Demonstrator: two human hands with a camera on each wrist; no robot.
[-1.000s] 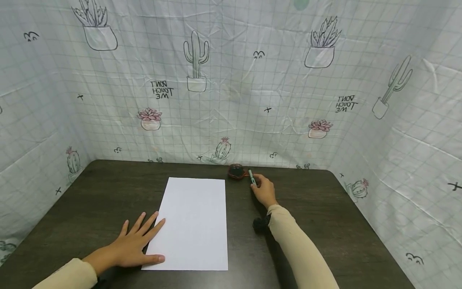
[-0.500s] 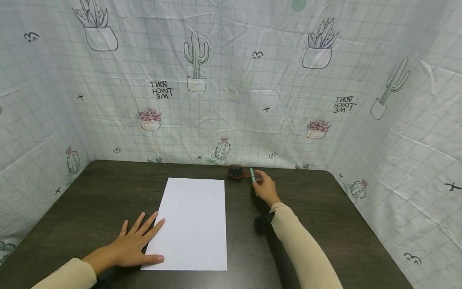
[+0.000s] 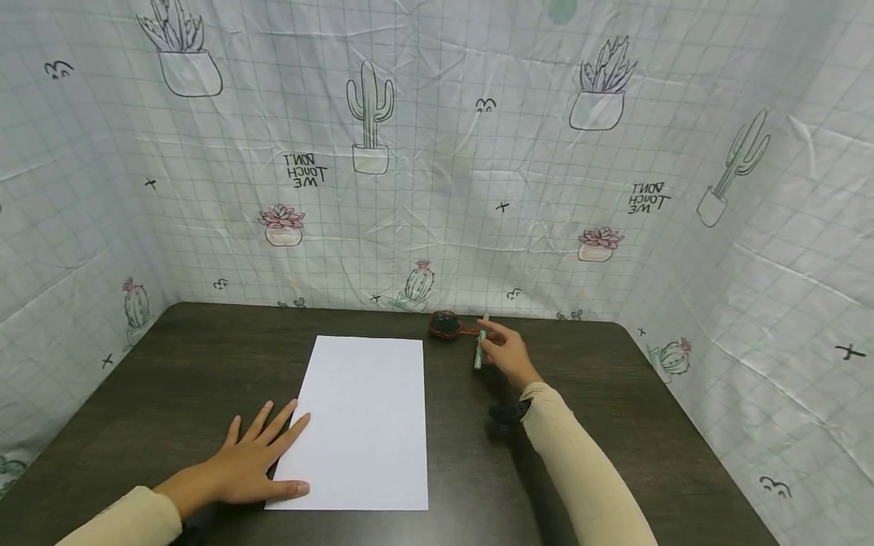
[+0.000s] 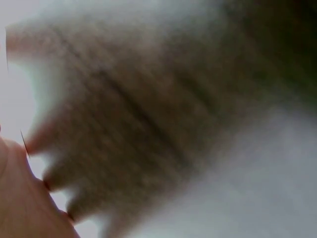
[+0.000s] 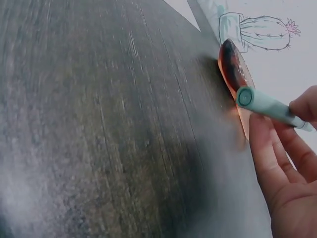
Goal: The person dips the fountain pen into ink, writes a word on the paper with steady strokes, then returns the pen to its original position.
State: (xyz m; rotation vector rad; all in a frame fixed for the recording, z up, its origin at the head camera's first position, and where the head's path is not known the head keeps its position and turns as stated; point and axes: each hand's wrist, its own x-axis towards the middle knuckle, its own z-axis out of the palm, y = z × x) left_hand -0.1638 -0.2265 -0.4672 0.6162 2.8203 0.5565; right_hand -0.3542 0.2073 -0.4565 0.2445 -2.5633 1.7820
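Observation:
A blank white sheet of paper (image 3: 365,425) lies on the dark wooden table. My left hand (image 3: 249,464) rests palm down at its lower left, fingers spread and thumb and fingertips over the paper's left edge. In the left wrist view, the hand (image 4: 22,198) is only partly seen and most is blurred. Farther right, my right hand (image 3: 508,355) pinches a pale green pen (image 5: 267,106) between thumb and fingers. In the head view the pen (image 3: 479,355) points toward the wall, with its lower end jutting below the fingers.
An orange-rimmed object with a dark glossy oval (image 3: 445,324) and thin orange stem lies at the table's back edge, left of the right hand. White cloth (image 3: 382,250) printed with cacti hangs behind and along both sides. The dark table (image 3: 614,425) extends right of the arm.
My right hand has moved slightly right, and the pen has shifted in its fingers, its lower end now showing below them. The left hand stays on the paper.

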